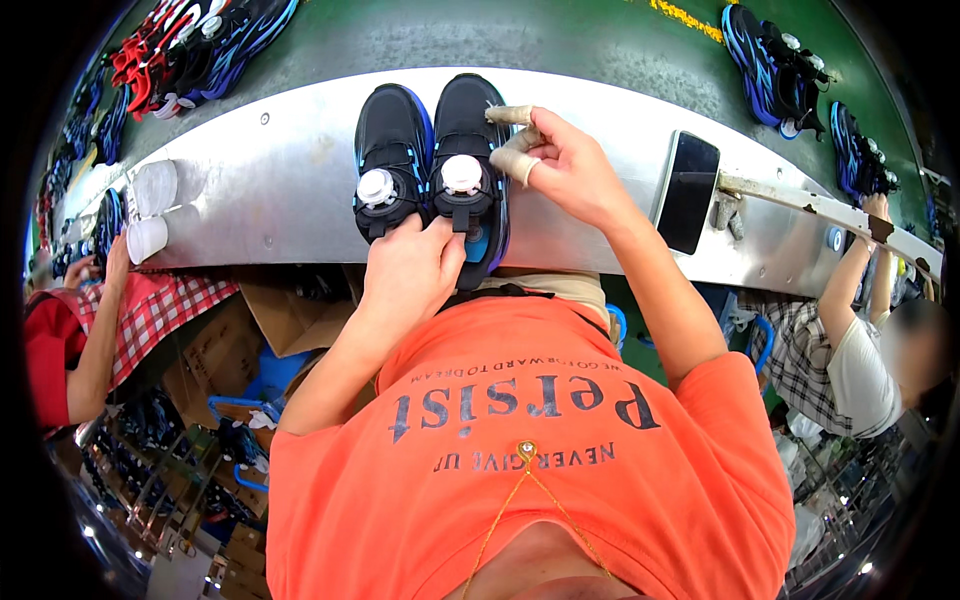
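A pair of black sneakers [392,135] with blue-purple soles stands side by side on the metal bench, toes away from me. Each has a white round dial, such as the right shoe's dial [461,174], and thin crossing laces. My left hand [415,262] is closed at the shoes' openings, gripping around the collar and tongue; its fingertips are partly hidden. By the right shoe's toe, my right hand [565,165] has thumb and index finger apart, both wrapped in tan covers. The index tip touches the shoe's edge beside a small pale wisp.
On the metal bench [300,120] lie a phone [688,190] at right and two white cups [148,238] at left. A metal bar [800,200] crosses the right end. More sneakers [770,70] stand beyond. Co-workers sit both sides; cardboard boxes [290,310] are below.
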### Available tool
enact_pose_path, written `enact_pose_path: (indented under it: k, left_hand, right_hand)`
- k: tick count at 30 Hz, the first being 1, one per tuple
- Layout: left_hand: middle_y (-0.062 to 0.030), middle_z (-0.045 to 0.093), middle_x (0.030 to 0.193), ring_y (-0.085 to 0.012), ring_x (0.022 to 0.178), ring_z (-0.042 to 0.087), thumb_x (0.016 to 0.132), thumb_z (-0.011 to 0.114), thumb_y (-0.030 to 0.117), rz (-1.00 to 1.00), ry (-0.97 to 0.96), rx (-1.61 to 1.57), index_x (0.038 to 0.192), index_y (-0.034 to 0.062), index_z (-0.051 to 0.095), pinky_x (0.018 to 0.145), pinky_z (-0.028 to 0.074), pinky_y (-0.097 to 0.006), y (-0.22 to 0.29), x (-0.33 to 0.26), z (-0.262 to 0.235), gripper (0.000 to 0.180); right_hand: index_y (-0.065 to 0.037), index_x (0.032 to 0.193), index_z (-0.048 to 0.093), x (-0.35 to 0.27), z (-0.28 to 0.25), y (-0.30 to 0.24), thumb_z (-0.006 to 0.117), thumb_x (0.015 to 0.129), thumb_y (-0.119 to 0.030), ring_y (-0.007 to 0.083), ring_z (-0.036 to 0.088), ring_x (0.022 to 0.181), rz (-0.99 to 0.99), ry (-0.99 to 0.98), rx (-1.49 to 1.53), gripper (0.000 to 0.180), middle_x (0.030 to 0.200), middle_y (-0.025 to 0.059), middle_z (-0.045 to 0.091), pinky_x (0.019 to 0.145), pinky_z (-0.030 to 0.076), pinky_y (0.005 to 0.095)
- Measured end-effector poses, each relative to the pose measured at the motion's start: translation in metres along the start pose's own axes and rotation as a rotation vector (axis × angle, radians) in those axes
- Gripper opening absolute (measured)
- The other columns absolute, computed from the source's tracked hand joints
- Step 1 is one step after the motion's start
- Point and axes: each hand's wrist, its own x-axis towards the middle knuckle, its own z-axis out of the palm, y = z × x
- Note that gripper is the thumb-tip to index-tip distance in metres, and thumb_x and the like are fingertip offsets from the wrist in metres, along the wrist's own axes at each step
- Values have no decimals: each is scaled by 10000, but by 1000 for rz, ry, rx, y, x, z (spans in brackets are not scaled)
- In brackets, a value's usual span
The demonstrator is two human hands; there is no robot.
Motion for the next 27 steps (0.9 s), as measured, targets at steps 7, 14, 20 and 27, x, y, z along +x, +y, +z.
enact_pose_path:
  k: [7, 14, 20, 27]
  left_hand:
    - [-176, 648, 771, -346, 755, 645, 783, 560, 207, 87, -27, -67, 796, 59, 689, 694, 503, -419, -27, 84, -54, 197]
    - [-199, 650, 903, -407, 870, 610, 876, 485, 276, 125, 201, 387, 926, 51, 664, 797, 481, -459, -138, 259, -106, 291]
    - [-78, 663, 1018, -181, 937, 616, 880, 525, 46, 614, 72, -563, 1041, 12, 664, 833, 475, -303, 24, 169, -80, 216]
    - [-184, 649, 957, -249, 883, 628, 843, 572, 51, 792, -66, -1603, 915, -55, 648, 778, 507, -301, 128, 28, -113, 149]
  right_hand:
    - [-57, 1230, 586, 9, -33, 10, 526, 879, -47, 67, 538, 753, 28, 103, -166, 356, 882, 0, 593, 720, 467, 222]
    - [-52, 1173, 630, 31, -158, -23, 555, 927, -136, 81, 564, 814, -166, 495, -277, 271, 1006, 12, 620, 742, 505, 245]
    - [-116, 1030, 715, 48, -309, -6, 634, 810, -283, 238, 620, 750, -346, 1146, -877, 287, 868, 132, 689, 705, 489, 355]
    - [-143, 1056, 707, 50, -393, -9, 615, 729, -281, 365, 611, 947, 161, 1634, -962, 366, 1044, 224, 641, 911, 472, 395]
